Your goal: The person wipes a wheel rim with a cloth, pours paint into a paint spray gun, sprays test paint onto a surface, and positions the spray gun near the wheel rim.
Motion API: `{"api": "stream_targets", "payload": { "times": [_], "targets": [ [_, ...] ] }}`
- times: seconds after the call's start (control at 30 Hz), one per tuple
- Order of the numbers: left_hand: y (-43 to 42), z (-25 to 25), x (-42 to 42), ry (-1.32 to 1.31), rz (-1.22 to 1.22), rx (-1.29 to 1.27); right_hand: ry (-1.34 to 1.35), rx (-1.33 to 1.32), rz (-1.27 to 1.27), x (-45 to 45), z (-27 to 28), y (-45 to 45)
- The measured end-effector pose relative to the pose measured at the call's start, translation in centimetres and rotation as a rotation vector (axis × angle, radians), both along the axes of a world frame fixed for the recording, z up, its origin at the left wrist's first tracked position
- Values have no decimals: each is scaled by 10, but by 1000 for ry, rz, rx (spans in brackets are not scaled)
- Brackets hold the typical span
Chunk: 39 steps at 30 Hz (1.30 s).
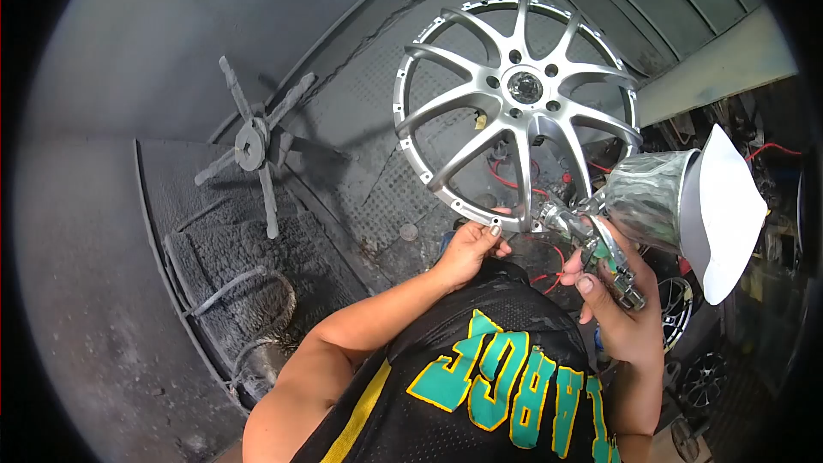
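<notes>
A silver multi-spoke wheel face [519, 133] with bolt holes round its hub stands in front of me. My left hand [470, 253] is closed on its lower rim, with the thumb against the edge. To the right, my right hand [630, 321] is wrapped round a metal spray gun [613, 257], whose front end is close to the wheel's lower right rim. The gun's metal cup [647, 197] is tilted sideways, smeared with paint, and has a white cover [729, 214] over its wide end.
A grey-coated stand with several arms [251, 144] is at the left. Below it lies a rough dark mat [231, 283] with a curved bar over it. Red hose [549, 276] runs behind the gun. More wheels [705, 377] lie at the lower right, near a pale beam [716, 81].
</notes>
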<state>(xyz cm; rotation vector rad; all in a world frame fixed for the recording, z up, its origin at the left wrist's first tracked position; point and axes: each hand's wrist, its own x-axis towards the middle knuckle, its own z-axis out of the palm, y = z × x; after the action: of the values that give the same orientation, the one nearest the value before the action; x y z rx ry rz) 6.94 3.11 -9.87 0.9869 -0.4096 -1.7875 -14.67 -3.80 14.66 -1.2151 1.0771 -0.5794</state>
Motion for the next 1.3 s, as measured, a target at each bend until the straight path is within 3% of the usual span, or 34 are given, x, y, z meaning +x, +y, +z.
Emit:
{"api": "stream_targets", "payload": {
  "times": [0.43, 0.63, 0.7, 0.77, 0.9, 1.03, 1.1, 1.3],
  "targets": [
    [-11, -3, 2, -1, -41, -14, -17, 143, 97, -7, 2, 5],
    [-14, 11, 9, -72, -130, -9, -14, 60, -21, -11, 2, 3],
    [-14, 14, 17, -128, -182, -34, -5, 11, -172, -14, 2, 6],
    [-12, 14, 31, -321, -445, 12, 43, -10, -255, -23, -2, 13],
    [-14, 4, 44, -400, -580, -44, 45, -127, -505, -53, -12, 24],
    [-22, -4, 44, -261, -582, -16, 109, -140, -635, -72, -21, 37],
    [-35, 10, 35, -94, -377, -62, 134, -89, -675, -74, -14, 32],
    [-51, -7, 43, 15, -447, -11, 52, -60, -672, -67, -8, 31]
  ]
}}
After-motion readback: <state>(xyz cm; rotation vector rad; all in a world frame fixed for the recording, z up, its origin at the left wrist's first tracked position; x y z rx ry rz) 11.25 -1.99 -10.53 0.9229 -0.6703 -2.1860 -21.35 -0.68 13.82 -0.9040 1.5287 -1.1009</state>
